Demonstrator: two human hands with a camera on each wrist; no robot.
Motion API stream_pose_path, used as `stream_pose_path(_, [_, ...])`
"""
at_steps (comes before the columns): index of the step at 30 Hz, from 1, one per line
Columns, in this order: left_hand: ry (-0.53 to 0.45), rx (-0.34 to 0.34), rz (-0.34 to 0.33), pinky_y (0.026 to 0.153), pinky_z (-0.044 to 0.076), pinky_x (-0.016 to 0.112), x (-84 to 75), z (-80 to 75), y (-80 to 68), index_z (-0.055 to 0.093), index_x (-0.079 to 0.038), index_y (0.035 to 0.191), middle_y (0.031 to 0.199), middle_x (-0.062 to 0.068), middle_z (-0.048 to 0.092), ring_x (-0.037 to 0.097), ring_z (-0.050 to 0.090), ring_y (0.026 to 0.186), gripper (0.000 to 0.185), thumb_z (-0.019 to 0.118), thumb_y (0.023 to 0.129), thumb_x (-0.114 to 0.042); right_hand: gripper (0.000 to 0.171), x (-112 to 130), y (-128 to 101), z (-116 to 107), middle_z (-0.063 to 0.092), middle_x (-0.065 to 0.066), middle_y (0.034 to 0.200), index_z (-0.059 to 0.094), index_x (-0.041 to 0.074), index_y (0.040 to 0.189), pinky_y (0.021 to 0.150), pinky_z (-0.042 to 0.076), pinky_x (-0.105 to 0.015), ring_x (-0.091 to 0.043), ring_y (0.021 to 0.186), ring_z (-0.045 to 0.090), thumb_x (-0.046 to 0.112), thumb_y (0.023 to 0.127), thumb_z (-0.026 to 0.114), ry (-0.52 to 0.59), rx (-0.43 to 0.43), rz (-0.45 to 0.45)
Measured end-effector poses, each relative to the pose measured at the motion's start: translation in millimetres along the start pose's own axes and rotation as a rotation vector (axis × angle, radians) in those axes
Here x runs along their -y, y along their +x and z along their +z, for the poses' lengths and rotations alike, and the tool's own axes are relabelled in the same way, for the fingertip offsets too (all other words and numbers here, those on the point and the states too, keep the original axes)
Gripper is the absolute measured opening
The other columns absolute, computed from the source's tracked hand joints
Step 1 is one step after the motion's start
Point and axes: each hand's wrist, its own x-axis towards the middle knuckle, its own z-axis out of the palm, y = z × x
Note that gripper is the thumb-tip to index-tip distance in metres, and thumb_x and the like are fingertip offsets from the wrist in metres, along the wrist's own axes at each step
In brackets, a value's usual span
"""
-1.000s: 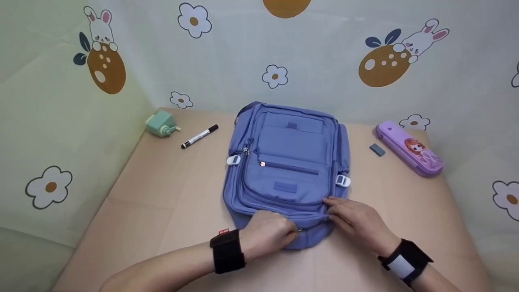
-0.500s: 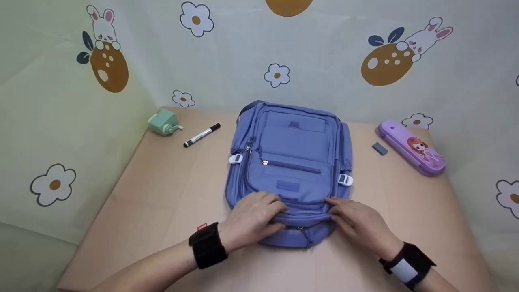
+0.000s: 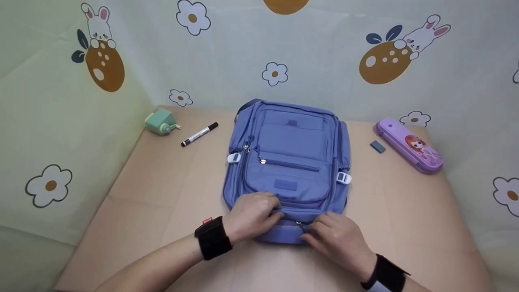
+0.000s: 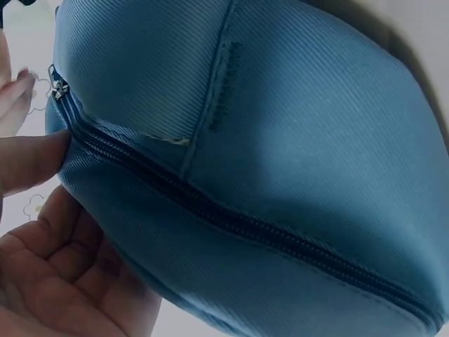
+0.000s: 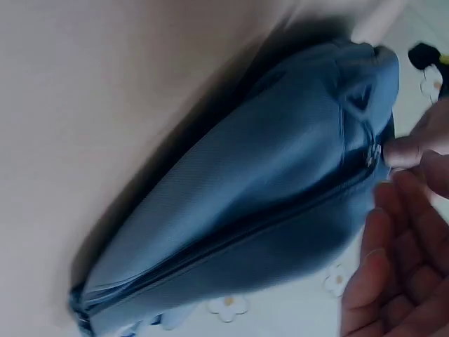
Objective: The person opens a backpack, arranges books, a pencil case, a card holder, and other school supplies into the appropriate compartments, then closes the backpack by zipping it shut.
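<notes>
A blue backpack (image 3: 294,142) lies front side up on the table, its bottom end towards me. My left hand (image 3: 253,215) grips the fabric at that end, thumb beside the dark zipper (image 4: 189,193) and fingers curled at the fabric's edge in the left wrist view. Close to the metal zipper slider (image 5: 374,154), my right hand (image 3: 338,239) has its fingers loosely bent, with a gap inside them. The triangular pull loop (image 5: 359,97) hangs free of the fingers in the right wrist view. Both wrists wear black bands.
On the left stand a green bottle-like thing with a nozzle (image 3: 161,121) and a black-and-white marker (image 3: 200,134). A small dark eraser-like block (image 3: 377,147) and a purple pencil case (image 3: 409,146) lie right of the backpack. A patterned curtain (image 3: 227,52) encloses the table's back and sides.
My left hand has gone from a fist at the zipper to gripping fabric further left. My right hand has left the backpack's lower right corner and moved left and nearer, to the zipper slider.
</notes>
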Motion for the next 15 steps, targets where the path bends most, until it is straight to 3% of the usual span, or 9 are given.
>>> stream_pose_path(6, [-0.01, -0.009, -0.003, 0.057, 0.051, 0.027, -0.5, 0.5, 0.7, 0.073, -0.016, 0.085, 0.079, -0.008, 0.064, 0.009, 0.061, 0.066, 0.013, 0.074, 0.091, -0.027, 0.029, 8.4, 3.9, 14.2, 0.057, 0.005, 0.07, 0.064, 0.016, 0.073, 0.051, 0.043, -0.034, -0.017, 0.06, 0.055, 0.033, 0.077, 0.087, -0.168, 0.03, 0.082])
stream_pose_path(15, [-0.001, -0.03, 0.001, 0.054, 0.05, 0.026, 1.8, 1.9, -0.4, 0.072, -0.017, 0.082, 0.077, -0.009, 0.063, 0.008, 0.061, 0.065, 0.012, 0.074, 0.09, -0.026, 0.018, 9.6, 5.9, 15.9, 0.059, 0.006, 0.075, 0.065, 0.015, 0.079, 0.052, 0.045, -0.031, -0.014, 0.064, 0.055, 0.016, 0.079, 0.083, -0.12, 0.053, 0.111])
